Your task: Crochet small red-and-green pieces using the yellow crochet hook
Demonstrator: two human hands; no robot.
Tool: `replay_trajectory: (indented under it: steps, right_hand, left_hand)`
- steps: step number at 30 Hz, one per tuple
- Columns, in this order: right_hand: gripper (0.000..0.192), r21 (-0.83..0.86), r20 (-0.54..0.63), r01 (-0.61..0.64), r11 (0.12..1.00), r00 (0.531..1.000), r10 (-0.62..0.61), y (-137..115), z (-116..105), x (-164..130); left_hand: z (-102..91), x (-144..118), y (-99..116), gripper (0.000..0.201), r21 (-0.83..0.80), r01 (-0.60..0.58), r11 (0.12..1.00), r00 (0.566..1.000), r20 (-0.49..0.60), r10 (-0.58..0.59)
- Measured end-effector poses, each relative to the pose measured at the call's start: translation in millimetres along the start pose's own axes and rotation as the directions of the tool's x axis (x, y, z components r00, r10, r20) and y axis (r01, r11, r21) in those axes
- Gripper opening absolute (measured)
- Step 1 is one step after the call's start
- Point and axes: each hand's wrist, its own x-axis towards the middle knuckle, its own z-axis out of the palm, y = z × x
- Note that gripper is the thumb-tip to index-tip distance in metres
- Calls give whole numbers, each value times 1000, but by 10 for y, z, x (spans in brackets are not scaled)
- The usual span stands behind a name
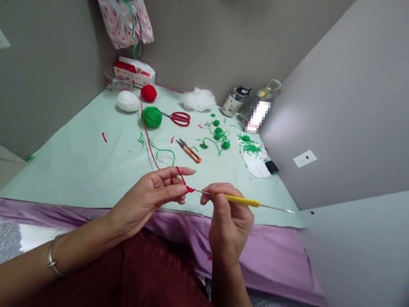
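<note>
Between thumb and fingers, my left hand [161, 188] pinches a small piece of red crochet [189, 190]. Red yarn [149, 140] loops over its raised index finger and runs back to a red yarn ball [148, 93] at the far side of the table. My right hand [229, 215] grips a crochet hook with a yellow handle [241, 200], held roughly level. The hook's thin metal tip meets the red piece; whether it sits inside a loop is too small to tell. Another metal shaft sticks out of the handle's right end.
Beyond my hands lie orange thread snips [189, 151], red-handled scissors [181, 118], a green yarn ball [151, 117] and a white yarn ball [127, 101]. Several small green crocheted balls [218, 133] trail yarn. White stuffing [198, 99], a pen cup [233, 103] and a tissue box [135, 72] stand along the back.
</note>
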Motion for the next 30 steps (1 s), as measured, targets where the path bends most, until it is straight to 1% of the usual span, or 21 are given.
replay_trajectory:
  steps: [3, 6, 12, 14, 16, 18, 19, 22, 24, 26, 27, 29, 30]
  right_hand:
    - [15, 101, -33, -42, 994, 998, 45, 13, -11, 6]
    - [14, 112, -55, -26, 993, 998, 32, 11, -7, 5]
    - [15, 92, 11, -54, 994, 999, 53, 12, 46, -3]
    - [14, 83, 47, -62, 995, 997, 59, 30, 65, -4]
    - [14, 81, 76, -84, 993, 994, 78, 52, 76, -3]
    - [12, 115, 76, -113, 987, 992, 105, 67, 77, 6]
    - [11, 146, 63, -125, 981, 991, 117, 72, 75, 15]
    - [11, 225, 26, -145, 963, 989, 143, 67, 61, 46]
    - [14, 214, 25, -149, 965, 989, 148, 51, 51, 49]
    - [15, 128, 20, -110, 986, 994, 108, 29, 38, 20]
    - [16, 54, 15, -60, 997, 998, 60, 18, 30, -4]
    - [19, -137, 38, 109, 985, 994, -104, 4, 7, -65]
    - [23, -240, 83, 216, 947, 976, -201, 5, -7, -95]
  left_hand:
    - [2, 4, 1, 36, -7, -11, 1000, 1000, 12, 11]
    - [16, 4, 4, 34, 16, -25, 1000, 1000, 10, 25]
    - [37, -5, -28, 32, 53, -28, 998, 999, 41, 26]
    - [39, -3, -43, 38, 49, -22, 999, 998, 66, 19]
    - [36, 2, -50, 51, 42, -16, 999, 996, 88, 12]
    - [32, 4, -49, 61, 43, -4, 999, 995, 104, -1]
    - [31, 4, -45, 61, 45, 3, 999, 994, 108, -8]
    - [32, -3, -28, 52, 38, 8, 999, 995, 103, -12]
    - [36, -11, -20, 46, 19, 0, 1000, 996, 85, -2]
    - [38, -17, -20, 45, 7, -11, 1000, 998, 64, 11]
    - [37, -19, -23, 45, 8, -19, 1000, 999, 49, 19]
    - [36, -19, -31, 45, 13, -40, 999, 999, 20, 40]
    - [35, -19, -35, 46, 16, -50, 999, 999, 6, 50]
